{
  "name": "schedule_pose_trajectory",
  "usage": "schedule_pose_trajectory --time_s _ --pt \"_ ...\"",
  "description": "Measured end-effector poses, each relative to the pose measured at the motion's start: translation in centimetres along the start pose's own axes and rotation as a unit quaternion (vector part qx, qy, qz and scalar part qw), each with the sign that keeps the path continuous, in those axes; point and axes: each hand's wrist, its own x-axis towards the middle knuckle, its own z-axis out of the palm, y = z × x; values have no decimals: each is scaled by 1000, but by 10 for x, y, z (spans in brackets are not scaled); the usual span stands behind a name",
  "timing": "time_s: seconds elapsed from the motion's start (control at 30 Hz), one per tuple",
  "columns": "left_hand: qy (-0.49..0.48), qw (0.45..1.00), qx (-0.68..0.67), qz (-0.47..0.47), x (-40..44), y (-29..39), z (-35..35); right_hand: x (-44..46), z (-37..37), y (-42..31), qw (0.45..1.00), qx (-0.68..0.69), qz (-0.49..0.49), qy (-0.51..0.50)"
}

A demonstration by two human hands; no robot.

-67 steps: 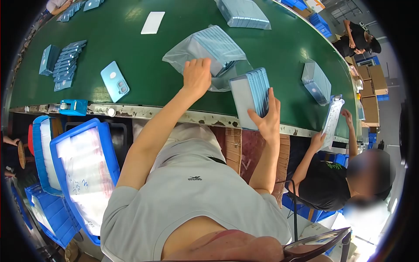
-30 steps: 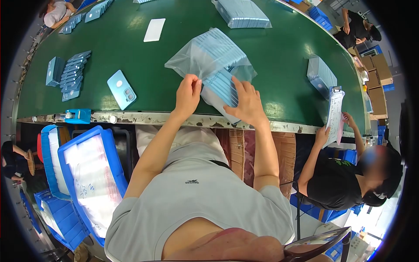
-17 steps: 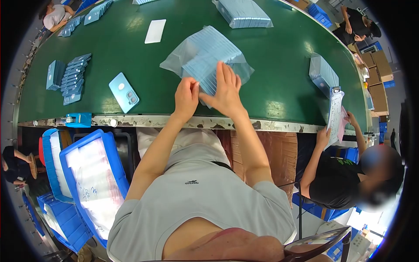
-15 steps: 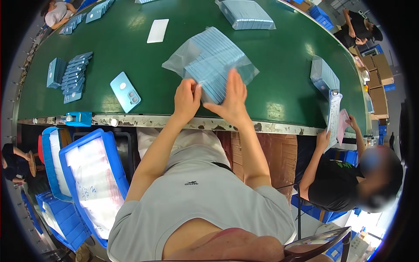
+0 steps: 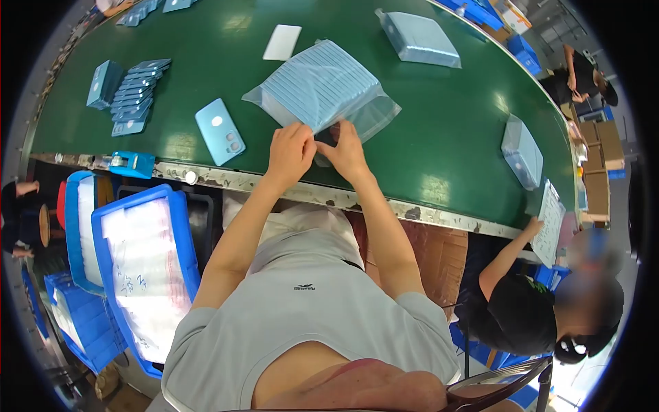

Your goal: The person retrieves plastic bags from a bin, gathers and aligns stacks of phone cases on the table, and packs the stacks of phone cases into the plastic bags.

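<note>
A clear plastic bag (image 5: 379,113) lies on the green table, with a row of thin light-blue panels (image 5: 319,79) packed inside it. My left hand (image 5: 291,154) is closed on the bag's near edge, its fingers curled. Beside it, my right hand (image 5: 347,152) grips the same edge, thumb and fingers bent around the plastic; its fingertips are partly hidden. Left of my hands lies a single light-blue phone back cover (image 5: 220,132), showing a white round sticker and a camera cutout.
Stacked blue covers (image 5: 137,96) stand at the left. More wrapped packs (image 5: 420,38) lie at the far right. A white card (image 5: 282,42) sits behind the bag, a tape dispenser (image 5: 132,165) at the table edge. A blue crate (image 5: 180,226) is below. A co-worker (image 5: 511,309) holds a clipboard.
My right hand has come down from the bag's side onto its near edge, with its fingers bending in. The bag has turned slightly. The co-worker's clipboard has moved to the right.
</note>
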Motion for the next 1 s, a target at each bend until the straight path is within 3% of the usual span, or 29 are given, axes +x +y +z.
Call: schedule_pose_trajectory --time_s 0.07,0.17,0.33,0.4,0.43,0.47,0.53,0.63,0.73,0.77,0.8,0.87,0.93,1.0 --pt "30 998 26 -50 -3 -11 -10 10 7 -13 999 -40 -16 -17" --pt "18 997 65 -31 -4 -20 -18 31 45 -13 965 -241 -100 37" --pt "54 975 192 -96 25 -74 -69 46 49 -68 945 -213 -247 33" --pt "36 982 165 -86 36 -105 -87 40 61 -88 967 -147 -177 -109" --pt "39 980 172 -94 39 -117 -96 32 81 -94 964 -125 -217 -95" --pt "-5 982 163 -92 44 -127 -102 27 99 -100 959 -158 -171 -162" --pt "-52 983 153 -85 47 -131 -110 26 135 -111 940 -266 -194 -93" --pt "-79 980 170 -68 50 -128 -117 40 170 -133 925 -325 -152 -122" --pt "-81 982 155 -75 46 -125 -118 46 186 -125 946 -221 -218 -93" --pt "-91 980 157 -78 46 -126 -119 45 185 -115 968 -96 -177 -150" --pt "-100 979 159 -80 46 -126 -121 41 172 -115 969 -101 -173 -147" --pt "-81 986 135 -50 50 -125 -123 32 120 -133 948 -171 -118 -242" --pt "-108 979 159 -68 49 -121 -127 25 60 -126 925 -184 -196 -269" --pt "-109 980 154 -62 45 -123 -125 28 11 -116 918 -206 -309 -137"
